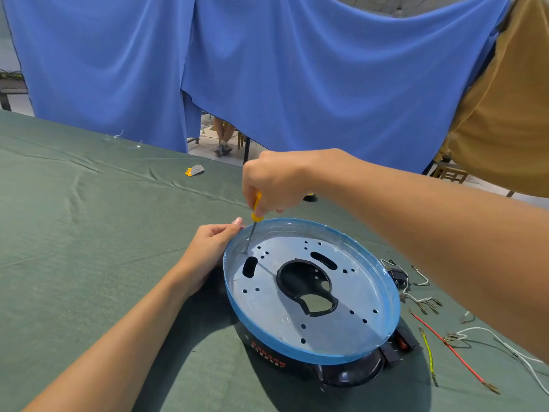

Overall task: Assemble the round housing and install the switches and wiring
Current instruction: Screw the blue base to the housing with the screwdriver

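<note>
From my head view the housing [267, 310] sits on the green table [89, 233] just ahead of me. It is a black base with a holed metal plate on top, and blue film runs round its raised rim. From 7 round to 11 o'clock of it there is bare, wrinkled cloth with room to move, apart from a small yellow and grey scrap [194, 170] lying well off at 11. The table's far edge runs across at 12, where a blue curtain [267, 69] hangs behind it. From 2 to 4 o'clock it is crowded with loose wires [454, 352] in red, yellow-green and white, spread over the cloth close to the rim. Black switches [398, 347] lie tucked just under the rim at about 4. My left hand [208, 248] grips the rim at 10 o'clock, with the thumb on its top edge and the fingers curled down the outer wall. My right hand [276, 185] reaches in over the rim from 3, fist closed round the yellow handle of the screwdriver [256, 209]. The screwdriver stands nearly upright, leaning slightly, and its tip meets the plate at 10 o'clock, just inside the rim and beside a slot. I cannot tell whether a screw sits under the tip.
</note>
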Tool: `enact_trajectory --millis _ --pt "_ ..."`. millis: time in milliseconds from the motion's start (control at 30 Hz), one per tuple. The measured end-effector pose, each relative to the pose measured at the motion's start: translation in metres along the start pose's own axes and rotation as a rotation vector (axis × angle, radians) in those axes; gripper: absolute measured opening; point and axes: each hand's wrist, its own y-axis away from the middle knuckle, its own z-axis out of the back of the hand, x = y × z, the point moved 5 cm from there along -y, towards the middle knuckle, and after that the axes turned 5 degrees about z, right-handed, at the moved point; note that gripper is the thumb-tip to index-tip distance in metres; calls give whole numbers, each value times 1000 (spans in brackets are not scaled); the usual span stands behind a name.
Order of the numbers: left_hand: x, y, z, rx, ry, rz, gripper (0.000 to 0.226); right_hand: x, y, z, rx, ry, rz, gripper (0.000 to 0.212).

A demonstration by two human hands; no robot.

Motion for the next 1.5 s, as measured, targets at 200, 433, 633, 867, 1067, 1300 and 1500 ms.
enact_trajectory --millis 200,433,633,867,1067,1300,1500 --pt "3 -1 -1 -15 -3 27 47 8 3 4 -54 35 67 9" --pt "4 -2 0 -72 -31 16 51 6 -3 -3 -55 -9 -25 34" --pt "4 0 -1 -66 -45 -2 52 7 -11 -6 3 -98 -130 37" --pt "4 -2 -1 -49 -24 -2 51 10 5 5 39 41 -4 12" --pt "6 -3 0 -68 -50 -13 58 15 7 4 -23 161 102 12" --pt "4 -1 -1 -74 -74 -21 54 21 -5 4 -48 210 119 38" --pt "5 -4 0 -79 -63 -22 53 9 -1 1 -19 78 48 36"
